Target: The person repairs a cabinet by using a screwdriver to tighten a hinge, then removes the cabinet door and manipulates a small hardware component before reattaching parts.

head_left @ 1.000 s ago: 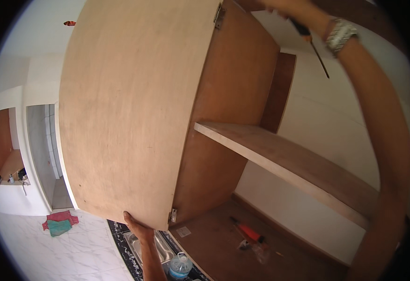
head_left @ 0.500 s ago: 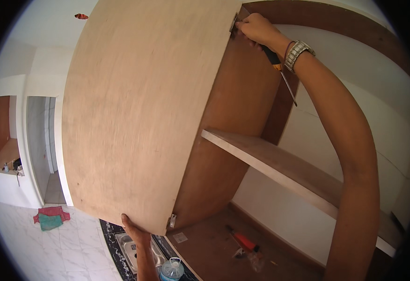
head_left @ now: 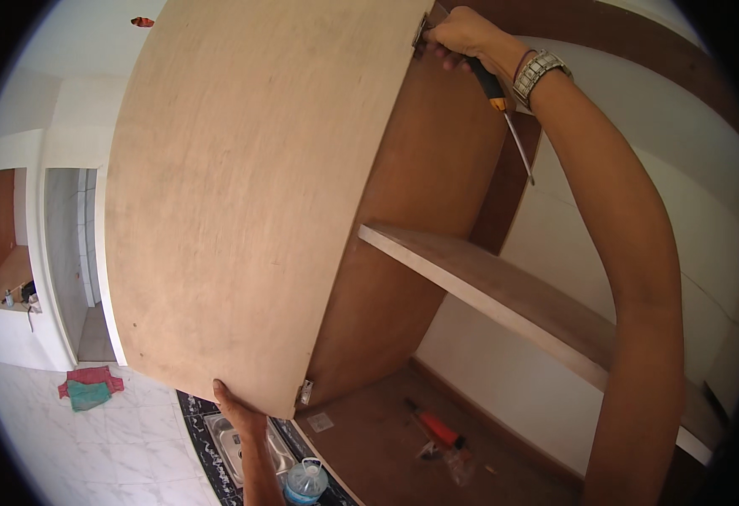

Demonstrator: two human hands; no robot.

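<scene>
My left hand [head_left: 241, 419] grips the bottom edge of a pale plywood cabinet door [head_left: 243, 194], thumb on its front face. Up at the top, my right hand [head_left: 468, 35] keeps a screwdriver [head_left: 491, 88] with a black and orange handle tucked in its palm, shaft pointing down and away from the door. The thumb and index finger of that hand are at the upper hinge [head_left: 419, 30], where the door meets the brown side panel [head_left: 424, 160]; what they pinch is hidden. A lower hinge [head_left: 306, 391] shows at the door's bottom corner.
A shelf [head_left: 488, 295] juts across the cabinet interior. On the cabinet floor lie a red and black tool [head_left: 437, 426] and a crumpled clear plastic bag [head_left: 456, 466]. Below are a steel sink [head_left: 228, 447] and a water jug [head_left: 305, 482]. Cloths [head_left: 89, 395] lie on the tiled floor.
The whole view has shifted slightly, so things sit a little higher and further left. Both hands keep their places on the door and at the upper hinge.
</scene>
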